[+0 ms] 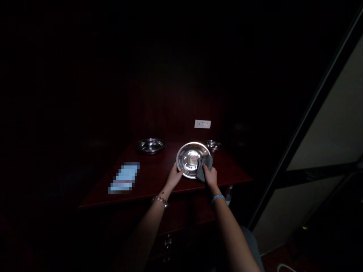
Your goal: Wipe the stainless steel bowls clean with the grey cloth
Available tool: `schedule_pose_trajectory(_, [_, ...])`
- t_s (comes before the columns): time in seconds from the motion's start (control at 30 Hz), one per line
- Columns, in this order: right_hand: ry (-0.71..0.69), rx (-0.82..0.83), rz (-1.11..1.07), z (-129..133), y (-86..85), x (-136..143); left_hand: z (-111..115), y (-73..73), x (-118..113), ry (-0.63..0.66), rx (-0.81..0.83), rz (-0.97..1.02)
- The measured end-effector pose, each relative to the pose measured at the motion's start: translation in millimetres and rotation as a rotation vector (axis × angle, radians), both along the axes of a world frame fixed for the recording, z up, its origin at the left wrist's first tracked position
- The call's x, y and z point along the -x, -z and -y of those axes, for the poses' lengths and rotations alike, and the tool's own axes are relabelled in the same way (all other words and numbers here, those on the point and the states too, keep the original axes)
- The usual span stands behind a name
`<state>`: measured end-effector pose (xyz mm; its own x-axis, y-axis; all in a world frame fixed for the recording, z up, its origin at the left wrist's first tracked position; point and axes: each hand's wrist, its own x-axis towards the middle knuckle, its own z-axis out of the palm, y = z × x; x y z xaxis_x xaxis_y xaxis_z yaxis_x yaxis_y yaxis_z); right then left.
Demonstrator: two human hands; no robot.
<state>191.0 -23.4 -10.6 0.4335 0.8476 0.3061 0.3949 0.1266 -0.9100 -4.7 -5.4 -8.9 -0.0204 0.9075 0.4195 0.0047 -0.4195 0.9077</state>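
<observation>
A shiny steel plate (188, 162) with a raised rim and a yellowish round mark at its middle is held up, tilted toward me, over the table's front. My left hand (173, 176) grips its lower left rim, thumb on the inside and the other fingers hidden behind. In my right hand (210, 176) is a grey-green cloth (202, 172), pinched over the plate's right rim. Whether those fingers also bear the plate's weight I cannot tell.
On the dark red table (159, 177) a steel dish (151, 146) stands at the back left, another steel bowl (213, 146) at the back right. A pixelated pale blue patch (124, 178) lies left. A white socket panel (202, 124) is on the back wall; a latch (168, 241) shows below.
</observation>
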Motion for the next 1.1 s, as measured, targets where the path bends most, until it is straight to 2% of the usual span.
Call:
schedule_pose_trajectory(0.47, [-0.009,-0.008,0.015,-6.2,6.9,-4.4,-2.3,4.1,-1.6,0.023,-0.021,0.015])
schedule_pose_trajectory(0.6, [-0.012,-0.007,0.017,-5.2,5.5,-3.6,-0.3,0.9,-0.8,0.025,-0.007,0.000])
schedule_pose_trajectory(0.7, [-0.010,0.011,0.042,-4.7,3.5,-3.8,1.7,-2.4,-0.5,0.018,-0.059,-0.010])
schedule_pose_trajectory(0.8, [0.006,0.034,0.062,-4.3,2.4,-4.3,2.5,-1.9,-1.2,0.015,-0.060,-0.043])
schedule_pose_trajectory(0.97, [0.020,0.021,0.033,-3.8,3.9,-4.4,2.9,4.7,-4.7,0.089,-0.027,-0.175])
schedule_pose_trajectory(1.1, [-0.011,-0.020,0.001,-4.3,5.9,-3.4,3.2,4.1,-4.5,0.085,-0.011,-0.159])
